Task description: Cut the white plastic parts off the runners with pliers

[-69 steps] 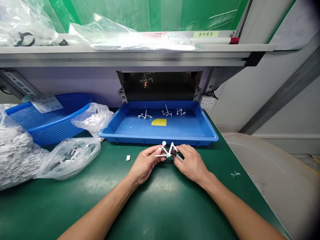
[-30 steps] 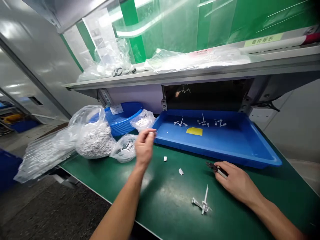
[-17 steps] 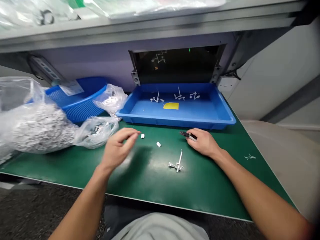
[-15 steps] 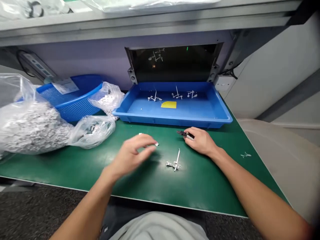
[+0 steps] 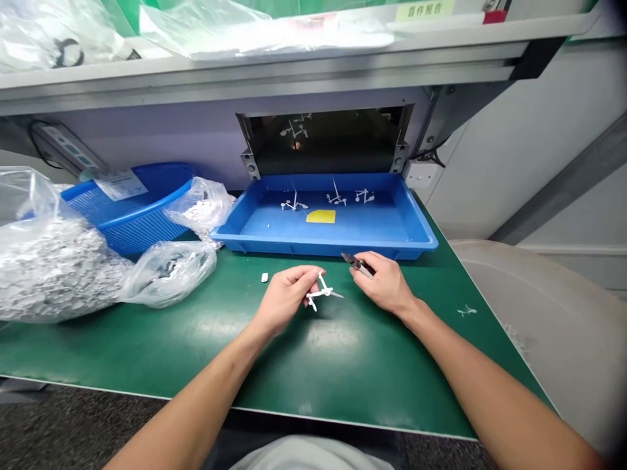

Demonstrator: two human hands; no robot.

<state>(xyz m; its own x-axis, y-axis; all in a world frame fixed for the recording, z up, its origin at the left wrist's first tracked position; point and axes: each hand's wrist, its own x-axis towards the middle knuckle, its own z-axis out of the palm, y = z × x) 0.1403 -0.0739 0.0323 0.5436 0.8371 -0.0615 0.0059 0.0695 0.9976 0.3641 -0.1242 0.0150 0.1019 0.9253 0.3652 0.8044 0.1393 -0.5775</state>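
Observation:
Between the thumb and fingers of my left hand (image 5: 289, 294) is a branching white plastic sprue (image 5: 325, 292), lifted off the green table (image 5: 294, 385). My right hand (image 5: 385, 281) is closed around a pair of side cutters (image 5: 359, 265), whose dark jaws point left toward the sprue without touching it. A small white piece (image 5: 265, 277) lies on the table just left of my left hand. In the blue tray (image 5: 323, 248) ahead of both hands are several more white sprues (image 5: 337, 199) and a yellow paper (image 5: 321, 216).
Clear bags of white parts (image 5: 53, 267) and a blue basket (image 5: 142, 225) crowd the left side. A thin white scrap (image 5: 467, 311) lies near the table's right edge. Above runs a metal shelf edge (image 5: 274, 78); behind the tray is a dark opening (image 5: 328, 143).
My left hand has closed on the sprue that lay on the table and raised it, turning it. My right hand still holds the cutters. The view has tilted up slightly.

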